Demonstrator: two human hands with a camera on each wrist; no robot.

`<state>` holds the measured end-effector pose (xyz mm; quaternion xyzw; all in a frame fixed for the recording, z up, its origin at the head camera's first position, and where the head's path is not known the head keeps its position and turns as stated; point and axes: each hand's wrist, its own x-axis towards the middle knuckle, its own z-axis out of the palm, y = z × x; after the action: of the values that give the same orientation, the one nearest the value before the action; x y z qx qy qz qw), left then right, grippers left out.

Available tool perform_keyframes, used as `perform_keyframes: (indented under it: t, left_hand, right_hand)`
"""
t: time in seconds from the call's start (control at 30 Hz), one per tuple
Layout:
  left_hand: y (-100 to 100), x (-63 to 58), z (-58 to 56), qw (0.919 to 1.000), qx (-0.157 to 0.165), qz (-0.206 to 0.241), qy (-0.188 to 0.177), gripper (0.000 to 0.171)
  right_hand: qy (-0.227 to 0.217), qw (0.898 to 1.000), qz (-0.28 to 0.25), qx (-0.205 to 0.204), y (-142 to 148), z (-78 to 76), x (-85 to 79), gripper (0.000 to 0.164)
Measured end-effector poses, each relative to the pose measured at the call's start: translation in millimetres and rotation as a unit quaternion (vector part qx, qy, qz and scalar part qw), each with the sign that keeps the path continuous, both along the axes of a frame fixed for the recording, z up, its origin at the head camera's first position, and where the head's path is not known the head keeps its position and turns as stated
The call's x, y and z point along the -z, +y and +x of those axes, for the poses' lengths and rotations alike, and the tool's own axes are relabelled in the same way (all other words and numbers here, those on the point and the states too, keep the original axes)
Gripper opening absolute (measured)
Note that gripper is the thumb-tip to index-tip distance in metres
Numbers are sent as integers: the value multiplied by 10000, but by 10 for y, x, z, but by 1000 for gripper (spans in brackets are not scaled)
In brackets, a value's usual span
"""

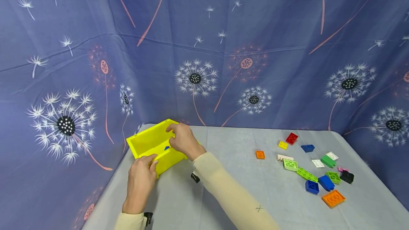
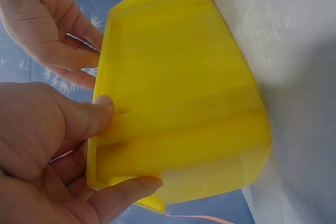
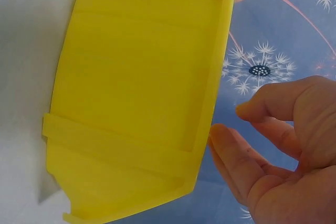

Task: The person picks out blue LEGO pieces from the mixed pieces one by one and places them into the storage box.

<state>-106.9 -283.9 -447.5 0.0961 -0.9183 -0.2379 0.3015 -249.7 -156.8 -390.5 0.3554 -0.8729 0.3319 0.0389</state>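
Observation:
A bright yellow plastic bin (image 1: 170, 162) stands at the left of the table, tilted. My left hand (image 1: 140, 180) grips its near left corner; in the left wrist view the thumb (image 2: 100, 114) and a finger (image 2: 134, 188) press on the outer wall by the rim. Over the bin's right part hangs my right hand (image 1: 184, 140), fingers bent downward. The right wrist view shows a gap between its thumb and fingers (image 3: 236, 158), with nothing seen between them, close beside the rim. Inside the bin lies a small blue piece (image 1: 167, 148), the rest of the inside partly hidden.
Several toy building bricks lie scattered on the right of the table. The orange brick (image 1: 260, 154) is closest to the bin; farther right are a red brick (image 1: 292, 138), a black brick (image 1: 347, 176) and a larger orange brick (image 1: 333, 198). A dandelion-print cloth (image 1: 217, 17) hangs behind.

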Motion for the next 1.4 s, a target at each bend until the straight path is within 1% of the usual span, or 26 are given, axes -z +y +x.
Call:
perform_keyframes:
  t: [0.2, 0.4, 0.67, 0.83, 0.97, 1.13, 1.23, 1.4]
  left_hand:
    - [-7, 7, -3, 10000, 24, -17, -29, 22]
    - [-6, 0, -5, 10000, 5, -2, -74, 22]
    - [8, 7, -20, 10000, -10, -21, -47, 21]
    - [4, 4, -17, 10000, -25, -37, -15, 21]
    - [-4, -7, -15, 10000, -58, -10, -71, 22]
    - [3, -13, -19, 9999, -49, -3, -92, 22]
    - [4, -12, -18, 9999, -71, 20, -151, 23]
    - [1, -19, -18, 9995, -63, 62, -302, 25]
  right_hand:
    - [-166, 9998, 75, 23, 20, 4, 17, 37]
    - [-107, 9999, 102, 57, 52, 7, 19, 36]
    - [-40, 9999, 140, 82, 131, 1, -5, 36]
    - [-135, 9999, 36, 76, 174, 5, -54, 37]
    - [-249, 9996, -44, 91, 223, 12, -113, 38]
    - [-234, 9995, -112, 166, 342, 36, -157, 40]
    - [-212, 9995, -93, 192, 426, 58, -177, 40]
    - [-180, 9994, -164, 250, 580, 86, -259, 39]
